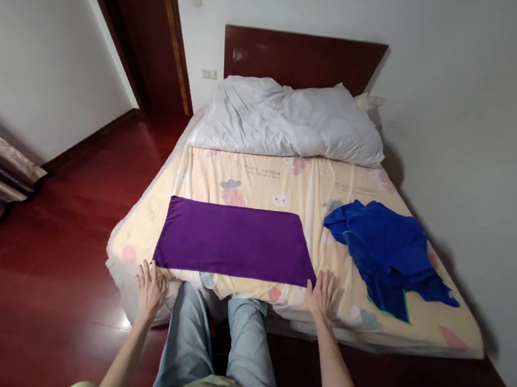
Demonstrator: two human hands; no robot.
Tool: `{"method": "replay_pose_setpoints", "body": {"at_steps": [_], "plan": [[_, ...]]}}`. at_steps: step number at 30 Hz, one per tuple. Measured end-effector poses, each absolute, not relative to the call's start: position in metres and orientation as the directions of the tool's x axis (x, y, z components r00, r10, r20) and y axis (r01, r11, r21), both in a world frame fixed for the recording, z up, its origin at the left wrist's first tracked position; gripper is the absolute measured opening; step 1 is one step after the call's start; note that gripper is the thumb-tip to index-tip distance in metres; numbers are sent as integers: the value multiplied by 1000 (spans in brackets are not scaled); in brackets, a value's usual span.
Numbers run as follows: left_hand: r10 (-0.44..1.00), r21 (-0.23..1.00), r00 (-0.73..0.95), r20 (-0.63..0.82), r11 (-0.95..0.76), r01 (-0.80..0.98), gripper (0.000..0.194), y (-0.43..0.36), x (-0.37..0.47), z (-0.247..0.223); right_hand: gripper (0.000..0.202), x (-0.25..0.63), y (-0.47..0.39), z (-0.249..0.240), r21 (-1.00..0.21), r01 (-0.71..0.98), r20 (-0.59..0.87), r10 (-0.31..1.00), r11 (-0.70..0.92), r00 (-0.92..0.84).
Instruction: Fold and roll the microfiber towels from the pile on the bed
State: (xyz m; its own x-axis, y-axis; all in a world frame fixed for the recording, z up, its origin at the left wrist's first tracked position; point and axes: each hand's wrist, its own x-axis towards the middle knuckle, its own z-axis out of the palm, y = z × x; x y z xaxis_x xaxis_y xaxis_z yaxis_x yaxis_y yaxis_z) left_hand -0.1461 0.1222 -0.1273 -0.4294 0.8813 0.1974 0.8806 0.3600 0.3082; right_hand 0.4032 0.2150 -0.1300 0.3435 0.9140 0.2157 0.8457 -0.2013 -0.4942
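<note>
Head view: the left hand [151, 289] is at the near-left corner of a purple cloth [237, 243], fingers slightly spread; whether it pinches the edge cannot be told. The cloth lies flat on the bed [260, 184], probably light, soft and best held by its corners. The right hand [322, 295], fingers fanned, meets the near-right corner, its pinch unclear. Rightward, crumpled folds hide a blue cloth's [385, 248] shape.

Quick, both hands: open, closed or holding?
Left hand: at the near left corner of the purple cloth; whether it grips cannot be told.
Right hand: open, fingers spread, at the near right corner.
</note>
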Motion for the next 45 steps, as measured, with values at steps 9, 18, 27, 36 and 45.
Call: {"method": "replay_pose_setpoints", "body": {"at_steps": [9, 18, 27, 36, 45], "plan": [[986, 362, -152, 65, 118, 925, 39, -24, -21, -151, 46, 235, 121, -138, -925, -102, -371, 817, -365, 441], [987, 360, -136, 83, 97, 928, 31, -11, -44, -137, 10, 131, 143, -129, -612, -695, -538, 843, -378, 15], [989, 377, -132, 63, 99, 921, 31, -9, -42, -141, 4, 118, 178, -125, -467, -792, -656, 755, -393, 12], [987, 397, -132, 90, 85, 914, 32, -10, -45, -145, 27, 117, 207, -118, -269, -907, -657, 750, -324, -73], [988, 375, -129, 79, 90, 923, 33, -11, -43, -143, 22, 114, 206, -121, -262, -918, -671, 740, -297, -48]]}}
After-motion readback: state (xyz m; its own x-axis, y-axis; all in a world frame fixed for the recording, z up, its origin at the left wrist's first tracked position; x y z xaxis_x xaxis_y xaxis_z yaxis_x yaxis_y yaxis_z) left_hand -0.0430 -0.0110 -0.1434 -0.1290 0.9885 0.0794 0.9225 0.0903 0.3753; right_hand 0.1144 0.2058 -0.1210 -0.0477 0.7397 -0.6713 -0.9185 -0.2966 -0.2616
